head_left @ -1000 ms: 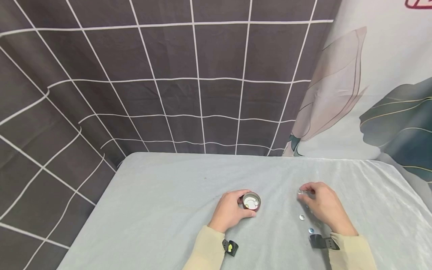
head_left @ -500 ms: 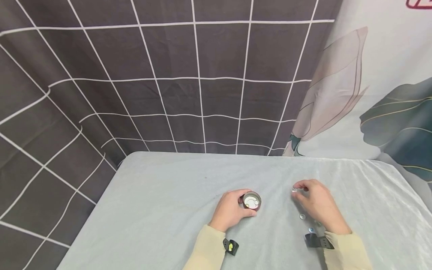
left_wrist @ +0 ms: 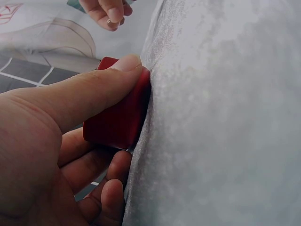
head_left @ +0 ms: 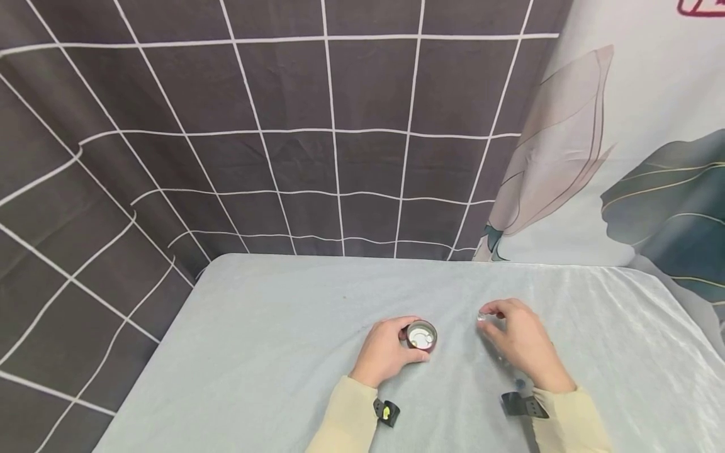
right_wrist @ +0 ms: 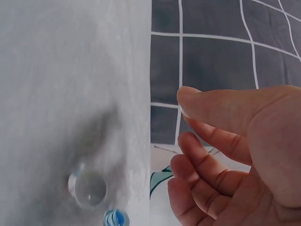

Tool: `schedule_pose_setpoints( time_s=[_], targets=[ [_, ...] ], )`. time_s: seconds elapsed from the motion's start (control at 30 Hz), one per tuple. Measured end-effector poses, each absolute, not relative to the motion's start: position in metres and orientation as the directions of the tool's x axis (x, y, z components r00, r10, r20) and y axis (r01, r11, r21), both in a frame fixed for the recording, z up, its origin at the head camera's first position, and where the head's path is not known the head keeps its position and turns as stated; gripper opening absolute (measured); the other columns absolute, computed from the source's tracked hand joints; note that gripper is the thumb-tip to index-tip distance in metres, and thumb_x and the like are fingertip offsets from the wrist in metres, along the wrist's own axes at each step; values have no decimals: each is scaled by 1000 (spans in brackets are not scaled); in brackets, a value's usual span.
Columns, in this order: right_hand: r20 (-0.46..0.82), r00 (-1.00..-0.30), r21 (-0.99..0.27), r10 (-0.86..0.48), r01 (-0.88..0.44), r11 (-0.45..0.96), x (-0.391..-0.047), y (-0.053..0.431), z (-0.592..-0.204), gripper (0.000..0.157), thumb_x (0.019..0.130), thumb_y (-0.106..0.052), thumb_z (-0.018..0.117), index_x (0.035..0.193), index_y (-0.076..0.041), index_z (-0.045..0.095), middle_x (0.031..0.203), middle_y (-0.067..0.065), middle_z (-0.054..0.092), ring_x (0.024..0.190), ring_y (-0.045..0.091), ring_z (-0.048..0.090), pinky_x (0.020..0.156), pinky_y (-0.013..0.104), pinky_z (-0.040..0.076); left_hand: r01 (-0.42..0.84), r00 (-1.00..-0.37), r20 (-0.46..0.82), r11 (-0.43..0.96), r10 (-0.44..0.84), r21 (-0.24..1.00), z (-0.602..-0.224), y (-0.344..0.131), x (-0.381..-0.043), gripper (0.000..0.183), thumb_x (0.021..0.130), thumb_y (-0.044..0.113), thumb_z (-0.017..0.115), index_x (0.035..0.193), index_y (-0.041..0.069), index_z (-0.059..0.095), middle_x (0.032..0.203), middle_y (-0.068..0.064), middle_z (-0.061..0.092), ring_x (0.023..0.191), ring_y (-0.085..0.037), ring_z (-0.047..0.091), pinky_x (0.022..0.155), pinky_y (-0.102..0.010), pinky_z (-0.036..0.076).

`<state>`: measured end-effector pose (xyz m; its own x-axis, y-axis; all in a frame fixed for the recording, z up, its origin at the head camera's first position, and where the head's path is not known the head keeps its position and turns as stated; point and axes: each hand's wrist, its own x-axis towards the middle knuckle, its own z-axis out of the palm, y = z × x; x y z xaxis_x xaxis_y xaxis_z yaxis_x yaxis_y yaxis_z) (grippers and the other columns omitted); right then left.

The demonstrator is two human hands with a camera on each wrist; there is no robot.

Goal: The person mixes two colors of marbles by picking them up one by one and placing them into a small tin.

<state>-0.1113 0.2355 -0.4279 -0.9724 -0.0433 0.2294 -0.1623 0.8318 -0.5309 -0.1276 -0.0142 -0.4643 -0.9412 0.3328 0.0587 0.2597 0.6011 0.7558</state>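
Note:
My left hand [head_left: 386,353] grips a small round dark red tin [left_wrist: 113,123], thumb on one side and fingers on the other. It stands open side up on the cloth, with a shiny inside and small clear pieces at its bottom. To its right, my right hand [head_left: 528,347] pinches a small clear glass marble [head_left: 481,316] between thumb and fingertips, above the cloth. In the right wrist view the pinched marble is hidden behind the thumb. Below that hand lie a clear glass marble [right_wrist: 90,188] and a blue-swirled marble [right_wrist: 115,218].
A pale grey cloth [head_left: 272,340] covers the table. Behind it hangs a dark curtain [head_left: 294,163] with white grid lines, and at the right a white curtain [head_left: 566,207] with a leaf print. Each wrist wears a black strap.
My right hand has moved left with the clear marble, closer to the tin, partly covering the marbles on the cloth. The left hand and the tin have stayed put.

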Motion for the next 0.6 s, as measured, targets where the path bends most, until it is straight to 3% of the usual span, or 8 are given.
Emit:
schedule_pose_setpoints(
  time_s=[0.13,0.37,0.6],
  targets=[
    [227,-973,-535,-40,-159,830,-112,230,-428,17,84,-7,78,99,-2,72,97,15,66,92,33,61,82,52,48,265,-940,62,606,335,750,-463,-14,-128,59,68,27,94,123,17,73,107,6,73,90,-3,61,85,-27,50],
    [271,-961,-530,-54,-195,825,-113,221,-428,17,82,-7,79,97,-2,73,93,13,66,87,30,60,77,48,48,253,-944,46,624,328,739,-462,-14,-128,59,70,29,93,124,18,72,111,7,73,103,-10,64,93,-31,49],
    [286,-957,-539,-49,-202,818,-113,211,-429,16,81,-5,79,96,-3,73,93,13,66,88,30,61,78,49,48,241,-946,37,621,322,746,-462,-14,-128,59,69,28,93,124,18,72,110,7,73,101,-9,64,92,-31,49]
  ],
)
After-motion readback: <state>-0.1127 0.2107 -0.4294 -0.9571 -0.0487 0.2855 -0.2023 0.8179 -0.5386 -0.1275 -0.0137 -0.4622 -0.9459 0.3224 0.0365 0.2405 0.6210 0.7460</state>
